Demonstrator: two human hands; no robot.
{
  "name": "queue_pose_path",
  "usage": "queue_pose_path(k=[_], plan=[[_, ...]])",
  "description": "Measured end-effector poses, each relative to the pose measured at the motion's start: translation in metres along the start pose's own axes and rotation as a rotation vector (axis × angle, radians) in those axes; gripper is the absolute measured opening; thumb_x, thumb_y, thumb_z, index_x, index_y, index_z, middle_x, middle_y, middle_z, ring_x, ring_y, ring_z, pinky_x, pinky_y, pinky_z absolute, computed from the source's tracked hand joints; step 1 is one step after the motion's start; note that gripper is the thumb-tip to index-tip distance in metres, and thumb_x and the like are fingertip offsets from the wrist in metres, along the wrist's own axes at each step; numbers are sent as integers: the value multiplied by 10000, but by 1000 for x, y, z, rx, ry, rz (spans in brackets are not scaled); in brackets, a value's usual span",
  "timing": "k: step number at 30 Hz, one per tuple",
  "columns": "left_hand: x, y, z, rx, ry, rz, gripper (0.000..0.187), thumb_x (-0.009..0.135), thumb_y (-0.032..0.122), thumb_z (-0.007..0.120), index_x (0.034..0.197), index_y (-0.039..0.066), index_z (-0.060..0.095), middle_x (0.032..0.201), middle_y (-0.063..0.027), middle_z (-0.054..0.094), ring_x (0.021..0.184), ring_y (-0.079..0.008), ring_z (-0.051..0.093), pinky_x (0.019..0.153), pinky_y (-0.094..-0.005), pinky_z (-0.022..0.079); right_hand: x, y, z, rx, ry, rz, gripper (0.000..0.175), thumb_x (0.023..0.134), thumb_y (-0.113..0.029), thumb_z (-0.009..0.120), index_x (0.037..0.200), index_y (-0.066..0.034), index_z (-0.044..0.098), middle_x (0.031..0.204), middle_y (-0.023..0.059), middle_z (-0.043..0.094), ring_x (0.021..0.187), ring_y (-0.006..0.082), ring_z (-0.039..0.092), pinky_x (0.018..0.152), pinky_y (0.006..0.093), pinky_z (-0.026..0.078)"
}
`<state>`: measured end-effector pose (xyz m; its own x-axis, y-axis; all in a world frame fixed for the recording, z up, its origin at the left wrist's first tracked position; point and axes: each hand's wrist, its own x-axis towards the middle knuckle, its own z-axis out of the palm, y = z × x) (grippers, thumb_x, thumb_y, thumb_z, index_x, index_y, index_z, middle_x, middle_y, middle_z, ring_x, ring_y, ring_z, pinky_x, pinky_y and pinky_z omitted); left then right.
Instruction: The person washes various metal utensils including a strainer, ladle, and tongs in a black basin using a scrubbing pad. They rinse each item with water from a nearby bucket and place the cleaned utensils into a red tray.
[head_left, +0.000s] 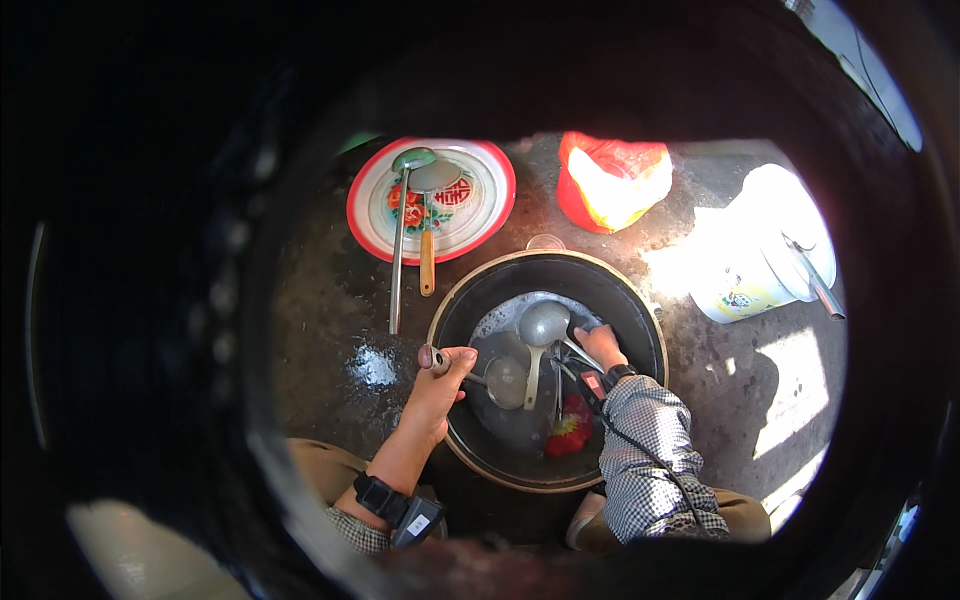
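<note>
A round dark basin (459, 311) with a pale rim holds sudsy water (495, 427) and several utensils. My left hand (442, 386) grips the handle of a skimmer or ladle (506, 382) at the basin's left side, its round head low over the water. Inside the basin on the right, my right hand (602, 346) is beside a metal ladle (544, 324); something greyish shows at its fingers, too unclear to name. A pale handle (533, 379) points down from near that ladle's bowl. Below lies a red item with a yellow centre (568, 427), partly in the water.
An enamel tray (360, 217) with a red rim bears a green-tinted ladle (414, 158) and a wooden-handled skimmer (427, 255). White powder (373, 365) lies on the floor. A red plastic bag (581, 202) and a white bucket (739, 296) with a metal-handled utensil (817, 285) stand beyond the basin.
</note>
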<state>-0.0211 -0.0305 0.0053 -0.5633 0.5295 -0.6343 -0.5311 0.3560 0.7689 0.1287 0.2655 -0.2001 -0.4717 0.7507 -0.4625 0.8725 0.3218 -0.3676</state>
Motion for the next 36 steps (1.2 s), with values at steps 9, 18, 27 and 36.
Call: queue_pose_path(k=[9,18,27,36], plan=[[-14,14,4,-165,-14,68,362,827,412,679,1082,171,591,1103,36,581,1066,-104,473,832,-318,338,-59,-33,-70,288,437,-126,267,703,-78,636,964,-58,584,955,165,577,924,319,583,796,372,466],[-38,35,15,-339,-267,212,444,947,531,426,1146,160,568,1132,32,514,1095,-127,401,934,-425,303,-178,-114,-130,548,229,-606,135,731,-123,634,839,-61,688,974,132,621,1022,267,556,930,351,411],[-44,26,43,-280,-408,243,402,978,473,382,1172,177,573,1119,45,532,999,-66,445,822,-291,329,-280,-181,-139,583,289,-746,323,695,-139,761,959,-43,601,1021,106,574,1021,248,542,911,346,416],[-54,17,46,-384,-419,162,686,928,641,284,1352,120,421,1398,-31,430,1269,-163,404,1004,-382,325,-273,-198,-127,315,383,-829,140,824,-148,603,892,-31,570,889,163,580,859,368,568,723,442,463]])
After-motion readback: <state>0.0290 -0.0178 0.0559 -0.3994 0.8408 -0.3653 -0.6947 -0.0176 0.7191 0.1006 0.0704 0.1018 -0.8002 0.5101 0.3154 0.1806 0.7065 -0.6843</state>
